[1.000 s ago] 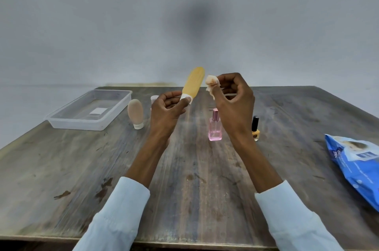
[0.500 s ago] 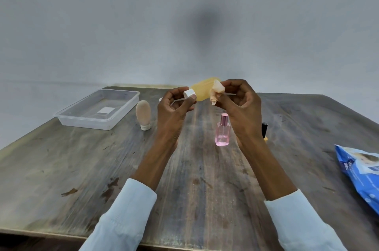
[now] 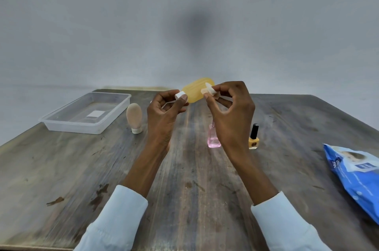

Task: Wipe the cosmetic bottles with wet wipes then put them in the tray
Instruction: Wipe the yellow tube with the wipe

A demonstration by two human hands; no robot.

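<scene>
Ahead on the wooden table (image 3: pixel 194 179), left of centre, waits the clear tray (image 3: pixel 61 125) with no bottle in it, so best kept in reach for the drop-off. Held up above the table's far middle, the yellow bottle (image 3: pixel 194 89) is pinched at its white cap by the left hand (image 3: pixel 164 115); better turned slowly there so every side gets rubbed. Bunched in the right hand (image 3: pixel 229 111) fingertips and pressed to the bottle's side, the wet wipe (image 3: pixel 209 89) wants firm, overlapping strokes.
</scene>
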